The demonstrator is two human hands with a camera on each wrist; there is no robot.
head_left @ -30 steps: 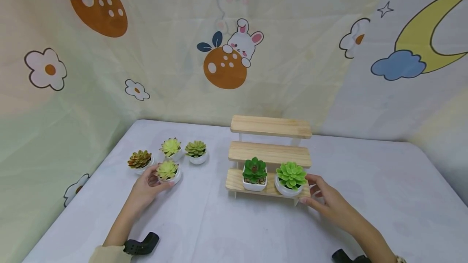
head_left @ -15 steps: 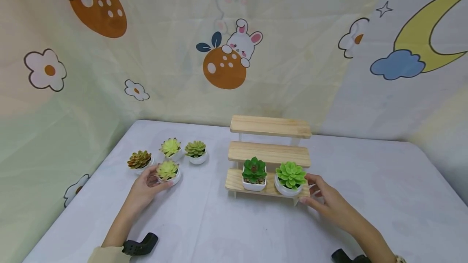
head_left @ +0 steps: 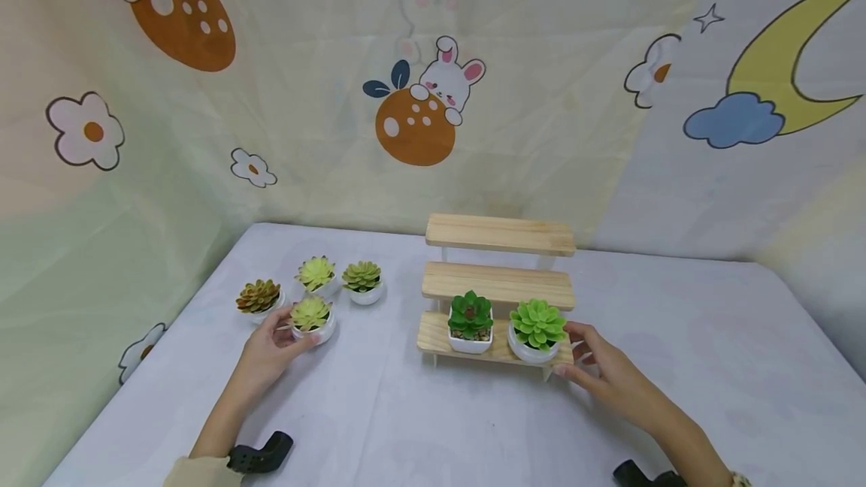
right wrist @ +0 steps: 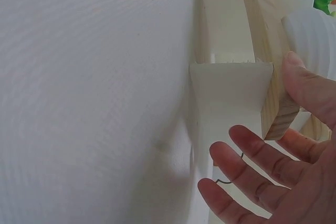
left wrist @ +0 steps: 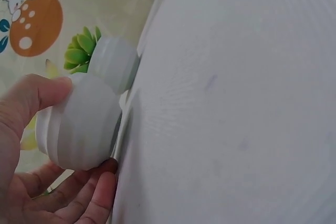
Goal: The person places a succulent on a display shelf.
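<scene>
In the head view my left hand [head_left: 267,348] holds a light-green succulent in a round white pot [head_left: 313,319] at the table's left. The left wrist view shows the thumb on one side of the white pot [left wrist: 86,124] and fingers beneath it, low over the tabletop. My right hand [head_left: 609,370] grips the right end of the bottom step of a three-tier wooden shelf [head_left: 501,284], its thumb on the board's edge [right wrist: 278,103] and the lower fingers spread. Beside that hand a bright-green succulent [head_left: 537,333] stands on the bottom step, next to a dark-green succulent in a square pot [head_left: 471,322].
Around the left hand stand a brownish succulent [head_left: 259,297], a yellow-green one [head_left: 316,274] and a green one [head_left: 363,280], all in white pots. A white cloth covers the table [head_left: 406,427]. A printed curtain [head_left: 325,96] hangs behind it.
</scene>
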